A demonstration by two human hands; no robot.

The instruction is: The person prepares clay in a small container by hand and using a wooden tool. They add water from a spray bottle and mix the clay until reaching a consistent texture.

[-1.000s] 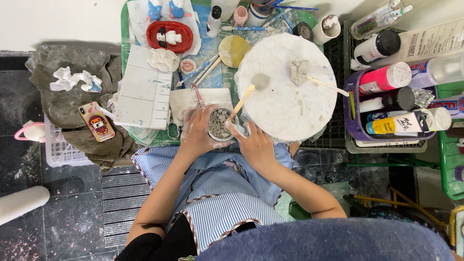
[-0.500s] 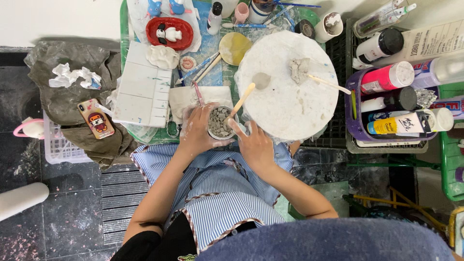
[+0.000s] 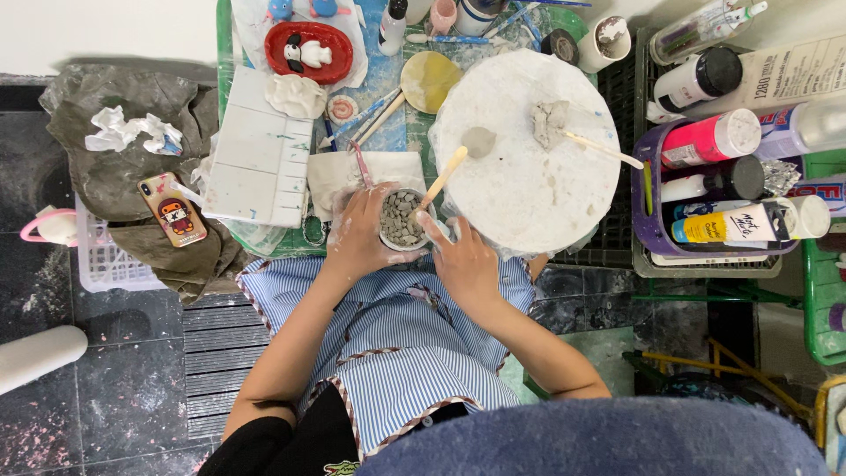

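My left hand (image 3: 359, 236) wraps around a small round cup (image 3: 402, 219) filled with grey clay bits, at the table's near edge. My right hand (image 3: 461, 256) holds a wooden-handled tool (image 3: 441, 179) whose lower end dips into the cup. The tool's upper end lies over the edge of a round white plaster slab (image 3: 529, 176). On that slab rest a small flat grey clay piece (image 3: 478, 140) and a grey clay lump (image 3: 550, 121) with a stick in it. Both hands are smeared with clay.
A white palette tray (image 3: 257, 160), a red dish with a small figure (image 3: 308, 50), a yellow disc (image 3: 429, 79) and brushes lie behind the cup. Paint bottles fill a purple basket (image 3: 650, 231) at right. A phone (image 3: 174, 209) on grey cloth lies left.
The cup and both hands stay in place at the table edge; the tool in my right hand shifts only slightly in the cup.
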